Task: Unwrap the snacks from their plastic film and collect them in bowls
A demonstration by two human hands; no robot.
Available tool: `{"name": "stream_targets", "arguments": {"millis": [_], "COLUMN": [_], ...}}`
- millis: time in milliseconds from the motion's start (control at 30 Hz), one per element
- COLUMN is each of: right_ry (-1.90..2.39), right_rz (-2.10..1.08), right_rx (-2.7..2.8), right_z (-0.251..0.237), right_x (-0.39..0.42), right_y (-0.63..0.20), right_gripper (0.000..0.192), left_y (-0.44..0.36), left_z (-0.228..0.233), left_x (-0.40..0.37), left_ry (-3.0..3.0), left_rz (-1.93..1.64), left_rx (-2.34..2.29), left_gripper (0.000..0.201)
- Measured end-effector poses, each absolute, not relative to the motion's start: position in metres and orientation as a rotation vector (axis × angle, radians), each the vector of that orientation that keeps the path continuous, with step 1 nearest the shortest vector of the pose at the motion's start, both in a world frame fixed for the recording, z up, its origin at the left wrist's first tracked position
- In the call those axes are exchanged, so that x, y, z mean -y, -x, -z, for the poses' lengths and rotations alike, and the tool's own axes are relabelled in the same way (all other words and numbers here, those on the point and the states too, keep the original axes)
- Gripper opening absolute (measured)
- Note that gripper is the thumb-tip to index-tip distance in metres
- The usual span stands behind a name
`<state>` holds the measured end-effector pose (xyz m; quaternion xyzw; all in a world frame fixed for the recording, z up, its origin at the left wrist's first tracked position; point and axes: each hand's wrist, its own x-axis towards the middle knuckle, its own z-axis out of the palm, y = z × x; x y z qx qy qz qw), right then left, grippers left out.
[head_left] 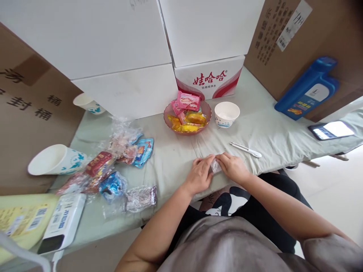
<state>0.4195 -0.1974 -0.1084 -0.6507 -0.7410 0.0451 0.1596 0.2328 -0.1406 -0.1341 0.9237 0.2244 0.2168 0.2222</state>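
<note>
**Both hands pinching a small clear wrapper at the table's edge**

Cardboard and white cartons are crowding the back of a table covered in pale grey-green cloth. At its near edge, the left hand and right hand are meeting, fingertips closing on a small crinkled clear plastic wrapper between them. Gripping close to the seam and pulling evenly should serve best here. A white pen-shaped tool is lying just beyond, and an amber glass bowl of wrapped sweets is sitting farther back.
</note>
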Motion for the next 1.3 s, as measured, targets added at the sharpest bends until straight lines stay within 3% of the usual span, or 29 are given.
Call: {"name": "stream_targets", "arguments": {"millis": [133,300,367,633,800,933,1133,1300], "right_ry": [2.089,2.106,2.087,1.771,1.348,1.372,1.475,2.007], "right_rz": [-0.111,-0.112,-0.089,0.014,0.023,0.003,0.091,0.213], "right_rx": [2.125,2.166,2.140,1.979,2.251,2.361,2.129,1.955], "right_z": [0.110,0.116,0.119,0.120,0.128,0.134,0.080,0.018], "right_x": [0.178,0.177,0.177,0.179,0.195,0.203,0.153,0.073], "right_y": [-0.413,-0.407,-0.407,-0.433,-0.435,-0.434,-0.474,-0.507], "right_gripper": [0.031,0.028,0.028,0.025,0.027,0.024,0.023,0.031], "left_y": [-0.234,-0.237,-0.239,-0.244,-0.243,-0.241,-0.238,-0.239], "left_z": [0.135,0.128,0.127,0.129,0.132,0.135,0.139,0.142], "left_x": [0.139,0.140,0.142,0.144,0.143,0.144,0.143,0.144], "left_ry": [-2.562,-2.584,-2.605,-2.646,-2.651,-2.631,-2.593,-2.594], "left_rz": [-0.674,-0.595,-0.558,-0.614,-0.650,-0.711,-0.737,-0.731], "left_rx": [-0.664,-0.711,-0.754,-0.972,-0.951,-1.001,-0.983,-1.005], "left_gripper": [0.070,0.034,0.028,0.032,0.037,0.046,0.032,0.031]}}
